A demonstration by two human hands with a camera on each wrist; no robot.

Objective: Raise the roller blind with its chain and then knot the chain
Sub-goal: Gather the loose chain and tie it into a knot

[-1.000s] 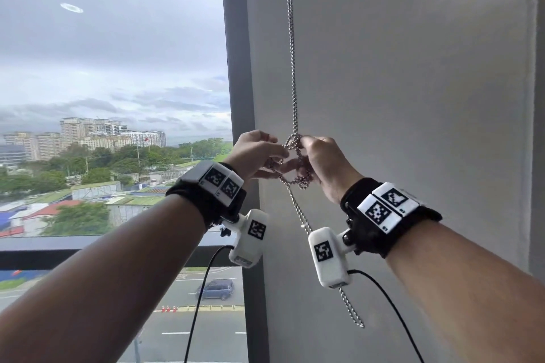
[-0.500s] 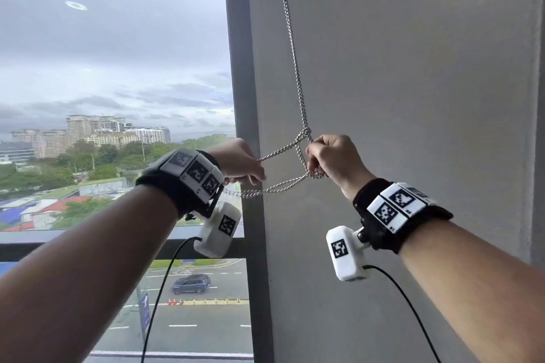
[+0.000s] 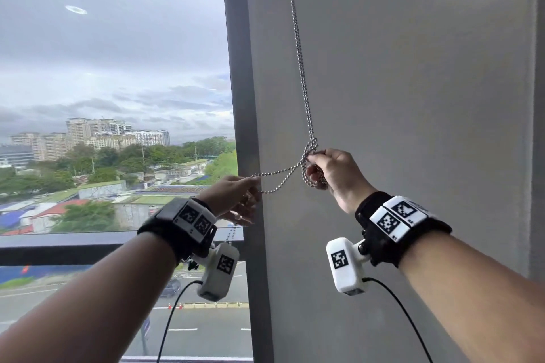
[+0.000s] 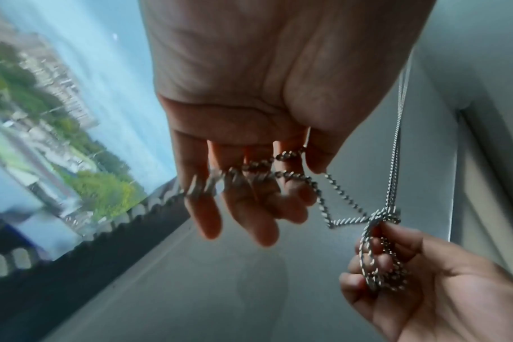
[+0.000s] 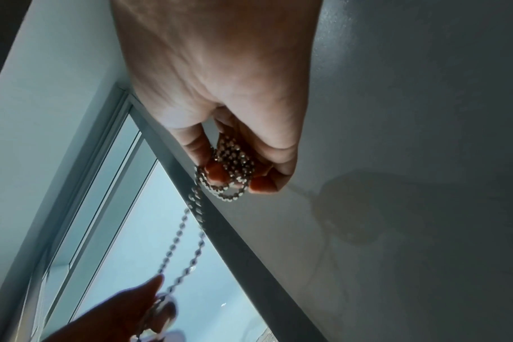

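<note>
The metal bead chain (image 3: 298, 56) hangs down the grey wall and crosses itself in a loose knot (image 3: 311, 145). Just below the knot, my right hand (image 3: 317, 163) curls its fingers round a small coil of chain (image 5: 235, 169). Two strands run left from the knot to my left hand (image 3: 256, 186), which pinches them between thumb and forefinger in front of the window post. In the left wrist view the strands (image 4: 293, 178) cross my left fingers (image 4: 246, 208), and the rest hangs out of sight below. The knot (image 4: 384, 216) sits above the right hand (image 4: 401, 266). The window glass is uncovered; no blind shows.
A dark window post (image 3: 236, 74) stands between the glass and the grey wall (image 3: 413, 82). A dark rail (image 3: 59, 244) crosses the window low down. Cables (image 3: 174, 318) hang from both wrist cameras.
Both hands were together at the chain a second ago. My left hand has since drawn two strands out to the left and down, and the loop by my right hand has closed into a knot.
</note>
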